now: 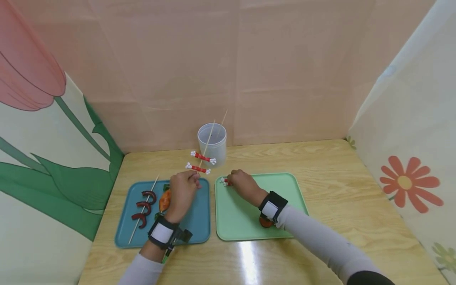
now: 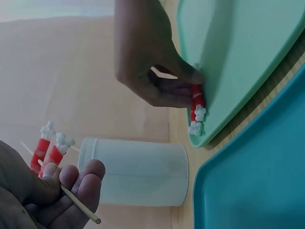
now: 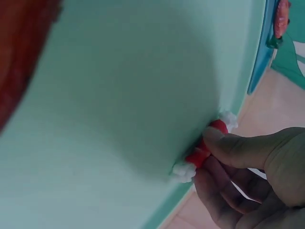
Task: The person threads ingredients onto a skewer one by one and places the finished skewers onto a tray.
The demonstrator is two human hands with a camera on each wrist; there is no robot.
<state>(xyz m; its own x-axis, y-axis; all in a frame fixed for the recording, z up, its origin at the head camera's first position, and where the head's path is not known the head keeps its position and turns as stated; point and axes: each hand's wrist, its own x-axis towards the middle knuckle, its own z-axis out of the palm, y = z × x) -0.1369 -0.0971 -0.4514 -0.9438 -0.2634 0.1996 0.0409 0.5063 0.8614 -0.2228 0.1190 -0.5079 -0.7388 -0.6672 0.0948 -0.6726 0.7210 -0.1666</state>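
Note:
My left hand grips a thin wooden skewer near its lower end, above the blue tray. Two short red pieces with knobbly white ends are threaded crosswise on it, an upper piece and a lower piece just beyond the fingers. With thumb and fingertips, my right hand pinches another such red piece, white at both ends, by the far left corner of the green tray. The fingers hide part of its middle.
Behind the hands stands a white cup with another thin stick in it. On the blue tray lie a skewer of curled brown pieces and an orange piece. A reddish-brown item sits under my right wrist.

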